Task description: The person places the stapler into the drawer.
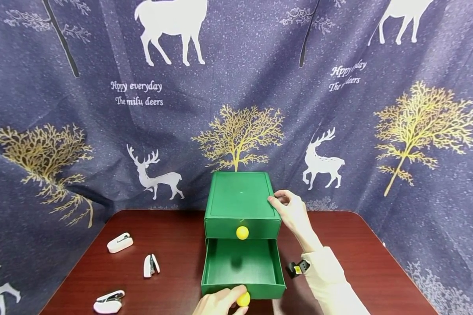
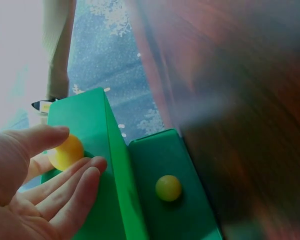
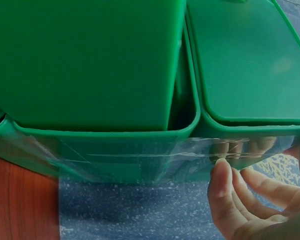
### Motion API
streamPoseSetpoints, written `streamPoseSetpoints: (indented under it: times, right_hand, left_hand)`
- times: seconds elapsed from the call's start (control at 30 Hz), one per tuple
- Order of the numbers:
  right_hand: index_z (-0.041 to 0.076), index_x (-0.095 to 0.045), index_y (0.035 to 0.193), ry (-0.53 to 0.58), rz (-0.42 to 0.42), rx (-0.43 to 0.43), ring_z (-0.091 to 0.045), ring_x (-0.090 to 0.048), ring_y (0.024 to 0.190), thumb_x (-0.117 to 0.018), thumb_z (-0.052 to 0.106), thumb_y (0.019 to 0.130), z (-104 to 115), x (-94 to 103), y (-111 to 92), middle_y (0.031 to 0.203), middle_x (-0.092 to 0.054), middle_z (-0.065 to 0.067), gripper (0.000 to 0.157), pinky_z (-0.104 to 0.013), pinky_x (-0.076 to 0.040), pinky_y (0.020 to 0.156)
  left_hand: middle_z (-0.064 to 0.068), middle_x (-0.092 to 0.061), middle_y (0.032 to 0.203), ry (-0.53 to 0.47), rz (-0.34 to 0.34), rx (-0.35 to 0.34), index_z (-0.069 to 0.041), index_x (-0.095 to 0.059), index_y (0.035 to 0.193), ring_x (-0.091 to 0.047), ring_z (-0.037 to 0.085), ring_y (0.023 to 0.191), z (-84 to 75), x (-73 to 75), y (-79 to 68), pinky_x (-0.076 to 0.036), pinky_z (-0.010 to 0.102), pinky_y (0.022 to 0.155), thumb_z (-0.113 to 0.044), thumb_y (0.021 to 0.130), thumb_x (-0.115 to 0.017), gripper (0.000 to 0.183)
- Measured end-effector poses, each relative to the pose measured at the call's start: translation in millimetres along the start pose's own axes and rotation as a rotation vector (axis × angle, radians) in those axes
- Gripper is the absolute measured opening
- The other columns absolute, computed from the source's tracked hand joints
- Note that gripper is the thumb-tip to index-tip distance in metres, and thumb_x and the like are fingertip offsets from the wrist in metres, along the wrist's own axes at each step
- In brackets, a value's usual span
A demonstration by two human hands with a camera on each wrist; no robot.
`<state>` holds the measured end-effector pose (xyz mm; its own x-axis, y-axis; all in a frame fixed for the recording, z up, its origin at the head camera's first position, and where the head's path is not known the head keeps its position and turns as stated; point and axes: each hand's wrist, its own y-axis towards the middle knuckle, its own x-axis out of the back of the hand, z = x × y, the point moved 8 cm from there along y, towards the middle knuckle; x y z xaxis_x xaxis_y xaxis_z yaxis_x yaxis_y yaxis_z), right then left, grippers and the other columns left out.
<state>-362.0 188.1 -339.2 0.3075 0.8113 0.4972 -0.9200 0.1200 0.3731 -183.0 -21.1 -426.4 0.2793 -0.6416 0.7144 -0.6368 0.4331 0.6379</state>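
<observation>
A green two-drawer box (image 1: 242, 194) stands at the middle of the table, its upper drawer in and its lower drawer (image 1: 240, 262) pulled out. Inside the lower drawer only its green floor shows. My left hand (image 1: 219, 302) pinches the round yellow knob (image 1: 243, 299) of that lower drawer; thumb and fingers lie around the knob (image 2: 69, 152) in the left wrist view. Above it is the upper drawer's yellow knob (image 1: 242, 232). My right hand (image 1: 293, 213) touches the box's right side near the top edge. In the right wrist view, its fingertips (image 3: 221, 172) meet the taped side wall.
Three white staplers, one (image 1: 120, 243) farther back, another (image 1: 151, 265) nearer the box and a third (image 1: 109, 302) in front, lie on the left of the brown table (image 1: 173, 236). A patterned cloth (image 1: 244, 87) hangs behind. The right wrist carries a small black device (image 1: 298, 268).
</observation>
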Motion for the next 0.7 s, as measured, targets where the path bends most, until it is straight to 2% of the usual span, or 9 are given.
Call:
streamPoseSetpoints:
  times: [0.1, 0.23, 0.37, 0.47, 0.57, 0.63, 0.7]
  right_hand:
    - [0.011, -0.069, 0.106, -0.003, -0.004, 0.003, -0.020, -0.062, 0.076, -0.071, 0.035, 0.089, 0, 0.3, 0, 0.083, -0.069, -0.003, 0.029, -0.034, -0.046, 0.069]
    - [0.011, -0.069, 0.106, -0.001, -0.002, 0.004, -0.021, -0.062, 0.077, -0.071, 0.035, 0.089, 1, 0.1, 0, 0.084, -0.069, -0.004, 0.030, -0.034, -0.046, 0.070]
    - [0.011, -0.069, 0.107, -0.003, -0.005, 0.002, -0.020, -0.062, 0.077, -0.071, 0.036, 0.089, 0, 0.9, 1, 0.084, -0.069, -0.003, 0.030, -0.034, -0.046, 0.070]
    - [0.010, -0.069, 0.107, -0.003, -0.010, 0.005, -0.020, -0.064, 0.077, -0.071, 0.034, 0.089, -1, 1.2, 1, 0.084, -0.069, -0.004, 0.030, -0.034, -0.047, 0.069]
    - [0.009, -0.069, 0.107, 0.006, -0.011, 0.007, -0.019, -0.066, 0.077, -0.072, 0.033, 0.088, -1, 0.1, 0, 0.084, -0.069, -0.005, 0.030, -0.034, -0.048, 0.070]
    - [0.009, -0.069, 0.107, 0.011, -0.012, 0.006, -0.019, -0.066, 0.078, -0.073, 0.033, 0.088, -2, -0.4, 0, 0.084, -0.069, -0.005, 0.030, -0.033, -0.048, 0.070]
    - [0.009, -0.069, 0.107, 0.010, -0.012, 0.006, -0.019, -0.065, 0.077, -0.072, 0.033, 0.089, -3, -0.9, 0, 0.084, -0.069, -0.005, 0.030, -0.033, -0.048, 0.069]
  left_hand:
    - [-0.019, -0.038, 0.067, -0.003, 0.021, 0.005, -0.030, -0.058, 0.105, -0.031, -0.006, 0.051, -1.2, 0.1, -1.9, -0.025, 0.009, 0.048, -0.029, 0.085, -0.075, 0.026]
    - [-0.019, -0.036, 0.066, 0.008, 0.008, 0.000, -0.030, -0.059, 0.106, -0.030, -0.006, 0.051, -2.6, 1.1, -3.1, -0.024, 0.008, 0.048, -0.030, 0.085, -0.075, 0.027]
    - [-0.020, -0.036, 0.067, 0.014, -0.006, 0.009, -0.031, -0.058, 0.106, -0.029, -0.007, 0.051, -2.6, 0.3, -3.2, -0.025, 0.008, 0.047, -0.036, 0.089, -0.071, 0.021]
    - [-0.021, -0.036, 0.066, 0.039, -0.063, -0.012, -0.031, -0.060, 0.105, -0.030, -0.006, 0.050, -4.2, 2.0, -5.2, -0.025, 0.009, 0.046, -0.042, 0.092, -0.067, 0.019]
    - [-0.020, -0.041, 0.066, 0.099, -0.181, -0.077, -0.028, -0.065, 0.106, -0.033, -0.004, 0.048, -8.1, 8.2, -9.7, -0.028, 0.010, 0.044, -0.047, 0.094, -0.062, 0.022]
    - [-0.019, -0.048, 0.068, 0.140, -0.244, -0.102, -0.027, -0.067, 0.107, -0.039, -0.002, 0.050, -10.3, 13.5, -12.7, -0.031, 0.011, 0.045, -0.047, 0.092, -0.064, 0.026]
    - [-0.018, -0.054, 0.071, 0.175, -0.258, -0.092, -0.026, -0.069, 0.109, -0.044, -0.003, 0.052, -10.0, 19.8, -14.9, -0.036, 0.011, 0.046, -0.047, 0.089, -0.068, 0.029]
